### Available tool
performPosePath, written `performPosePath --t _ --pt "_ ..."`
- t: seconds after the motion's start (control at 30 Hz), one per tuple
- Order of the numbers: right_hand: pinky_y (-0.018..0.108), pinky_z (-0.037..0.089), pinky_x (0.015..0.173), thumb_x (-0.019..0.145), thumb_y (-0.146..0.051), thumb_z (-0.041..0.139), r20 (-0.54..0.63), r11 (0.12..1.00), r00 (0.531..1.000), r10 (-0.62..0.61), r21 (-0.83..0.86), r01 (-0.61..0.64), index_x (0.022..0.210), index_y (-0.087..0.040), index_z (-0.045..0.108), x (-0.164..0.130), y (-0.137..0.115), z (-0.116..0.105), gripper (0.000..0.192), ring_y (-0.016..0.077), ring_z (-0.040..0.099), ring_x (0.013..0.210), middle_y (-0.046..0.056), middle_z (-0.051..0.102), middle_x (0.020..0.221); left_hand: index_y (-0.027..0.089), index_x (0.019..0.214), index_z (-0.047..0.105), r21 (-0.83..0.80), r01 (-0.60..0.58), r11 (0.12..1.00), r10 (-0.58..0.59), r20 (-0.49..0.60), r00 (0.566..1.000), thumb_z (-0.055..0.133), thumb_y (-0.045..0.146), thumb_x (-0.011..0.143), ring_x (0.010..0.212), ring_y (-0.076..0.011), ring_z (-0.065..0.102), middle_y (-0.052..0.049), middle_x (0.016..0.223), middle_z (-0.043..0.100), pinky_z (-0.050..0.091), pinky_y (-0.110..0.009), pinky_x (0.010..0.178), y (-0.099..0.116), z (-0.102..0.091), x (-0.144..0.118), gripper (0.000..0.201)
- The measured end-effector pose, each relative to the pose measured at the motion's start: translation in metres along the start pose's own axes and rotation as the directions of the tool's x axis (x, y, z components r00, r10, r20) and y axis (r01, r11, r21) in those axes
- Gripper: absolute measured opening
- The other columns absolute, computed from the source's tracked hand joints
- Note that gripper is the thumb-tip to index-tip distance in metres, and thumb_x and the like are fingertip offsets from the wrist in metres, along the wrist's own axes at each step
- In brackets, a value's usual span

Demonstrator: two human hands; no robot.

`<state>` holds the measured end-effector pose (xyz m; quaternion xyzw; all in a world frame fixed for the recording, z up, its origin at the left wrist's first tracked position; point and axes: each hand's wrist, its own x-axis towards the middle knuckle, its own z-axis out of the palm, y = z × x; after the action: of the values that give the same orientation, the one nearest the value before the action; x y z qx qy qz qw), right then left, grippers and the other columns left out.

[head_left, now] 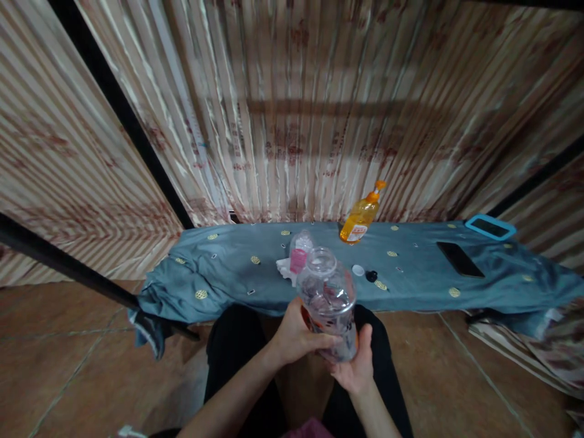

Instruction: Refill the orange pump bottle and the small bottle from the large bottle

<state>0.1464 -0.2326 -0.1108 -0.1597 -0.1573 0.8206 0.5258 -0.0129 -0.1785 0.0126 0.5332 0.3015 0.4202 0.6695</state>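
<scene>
head view | clear bottle point(329, 298) held over the lap, long axis near upright, open mouth up and tipped toward the table | left hand point(296, 333) wrapped round its side, right hand point(357, 365) cupping its base | blue cloth point(410, 261): one orange bottle point(360, 218) leaning, one small bottle point(300, 249), two caps point(365, 272), one phone point(460, 259)

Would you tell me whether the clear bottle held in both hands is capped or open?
Open: the clear bottle shows a bare round mouth with no cap, gripped by the left hand and right hand.
</scene>
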Motion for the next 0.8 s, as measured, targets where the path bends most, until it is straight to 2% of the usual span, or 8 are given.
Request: performPosePath --t 0.13,0.2,0.3,0.37,0.43,0.53,0.67,0.8 --pt "0.028 0.058 0.063 0.092 -0.053 0.068 -0.031 0.997 0.997 -0.077 0.029 0.077 0.111 -0.017 0.067 -0.006 -0.008 0.000 0.042 0.0122 0.069 0.076 0.004 0.072 0.100 0.013 0.121 0.066 0.014 -0.009 1.000 0.008 0.076 0.997 0.098 0.052 0.047 0.115 -0.0356 0.067 -0.015 0.122 0.073 0.052 -0.050 0.105 -0.013 0.002 0.009 0.089" --pt "0.026 0.058 0.059 0.085 -0.054 0.075 -0.102 0.994 0.989 -0.107 0.020 0.110 0.108 -0.018 0.070 -0.009 -0.015 0.010 0.044 0.0141 0.072 0.077 0.004 0.075 0.099 0.016 0.132 0.061 0.000 -0.082 0.997 0.082 0.092 0.992 0.097 0.056 0.048 0.130 -0.0387 0.059 -0.017 0.135 0.066 0.043 -0.052 0.116 -0.015 -0.003 0.013 0.101" --pt "0.021 0.052 0.049 0.070 -0.064 0.081 -0.251 0.989 0.957 -0.142 -0.008 0.145 0.111 -0.024 0.075 -0.012 -0.033 0.029 0.057 0.0187 0.075 0.077 0.010 0.078 0.106 0.023 0.149 0.046 0.014 -0.247 0.969 0.247 -0.018 0.969 0.086 0.063 0.065 0.149 -0.0369 0.041 -0.016 0.156 0.049 0.033 -0.052 0.124 -0.013 -0.022 0.023 0.101" --pt "0.023 0.054 0.049 0.059 -0.062 0.087 -0.353 0.989 0.924 -0.148 -0.031 0.146 0.112 -0.021 0.076 -0.013 -0.048 0.041 0.068 0.0243 0.076 0.078 0.019 0.077 0.113 0.025 0.149 0.044 0.163 -0.332 0.929 0.359 -0.182 0.916 0.078 0.059 0.077 0.148 -0.0336 0.043 -0.016 0.157 0.048 0.034 -0.050 0.123 -0.012 -0.039 0.037 0.087" --pt "0.026 0.056 0.050 0.056 -0.063 0.087 -0.458 0.982 0.869 -0.185 -0.055 0.180 0.108 -0.024 0.078 -0.012 -0.062 0.048 0.066 0.0280 0.077 0.077 0.019 0.078 0.110 0.026 0.148 0.044 0.405 -0.328 0.854 0.466 -0.314 0.827 0.079 0.051 0.080 0.148 -0.0316 0.042 -0.015 0.157 0.047 0.032 -0.051 0.125 -0.012 -0.055 0.058 0.080" --pt "0.032 0.060 0.054 0.054 -0.059 0.088 -0.570 0.965 0.781 -0.255 -0.102 0.240 0.101 -0.029 0.078 -0.010 -0.078 0.053 0.058 0.0324 0.079 0.080 0.014 0.080 0.105 0.027 0.150 0.038 0.629 -0.310 0.713 0.589 -0.298 0.751 0.082 0.046 0.076 0.149 -0.0320 0.040 -0.016 0.158 0.044 0.029 -0.055 0.125 -0.016 -0.070 0.099 0.088" --pt "0.035 0.061 0.054 0.048 -0.053 0.092 -0.647 0.948 0.697 -0.309 -0.152 0.279 0.104 -0.032 0.077 -0.002 -0.086 0.054 0.061 0.0338 0.079 0.080 0.010 0.081 0.103 0.025 0.149 0.038 0.714 -0.350 0.606 0.646 -0.185 0.741 0.081 0.046 0.077 0.147 -0.0323 0.043 -0.017 0.156 0.045 0.032 -0.056 0.124 -0.025 -0.070 0.145 0.087" --pt "0.035 0.061 0.053 0.043 -0.052 0.094 -0.696 0.949 0.651 -0.304 -0.166 0.266 0.100 -0.032 0.078 0.005 -0.085 0.053 0.063 0.0350 0.079 0.079 0.010 0.081 0.100 0.021 0.142 0.046 0.732 -0.320 0.602 0.617 -0.171 0.768 0.077 0.044 0.080 0.141 -0.0333 0.050 -0.017 0.146 0.055 0.038 -0.057 0.119 -0.035 -0.065 0.160 0.073"
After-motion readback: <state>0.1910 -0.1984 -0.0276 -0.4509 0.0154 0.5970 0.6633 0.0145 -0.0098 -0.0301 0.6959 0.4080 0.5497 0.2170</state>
